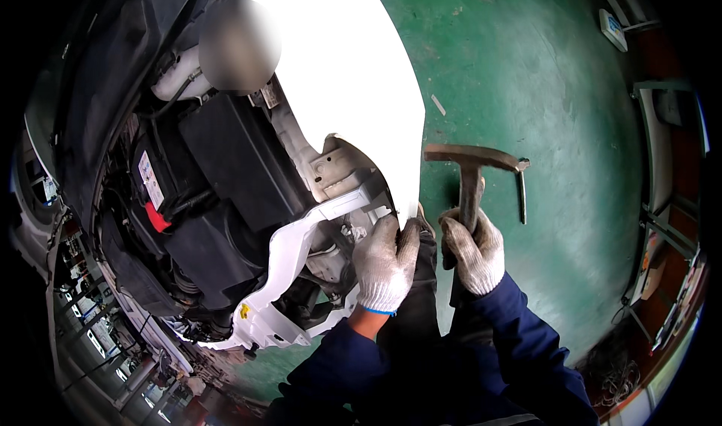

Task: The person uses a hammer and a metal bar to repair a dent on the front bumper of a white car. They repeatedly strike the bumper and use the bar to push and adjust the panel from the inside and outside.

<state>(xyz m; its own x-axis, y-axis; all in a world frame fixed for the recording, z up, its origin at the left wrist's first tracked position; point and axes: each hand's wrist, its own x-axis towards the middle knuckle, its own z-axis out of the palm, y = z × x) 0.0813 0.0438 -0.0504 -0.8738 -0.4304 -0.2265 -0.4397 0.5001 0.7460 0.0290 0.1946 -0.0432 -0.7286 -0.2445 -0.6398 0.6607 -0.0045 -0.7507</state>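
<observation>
Hands in knit gloves are apart: the left hand [386, 264] pinches the narrow tip of the white fender [361, 72], while the right hand [475, 251] is wrapped around the handle of the hammer [472, 176], its head over the green floor [556, 118]. The fender runs along the side of the open engine bay, its tip just beside the white front frame [282, 257]. A stray blow could catch the left fingertips, since they sit right at the edge; a glancing one might dent the fender. Loose knit could let the handle twist.

White fender [368, 72] — brown hammer [470, 172]
</observation>
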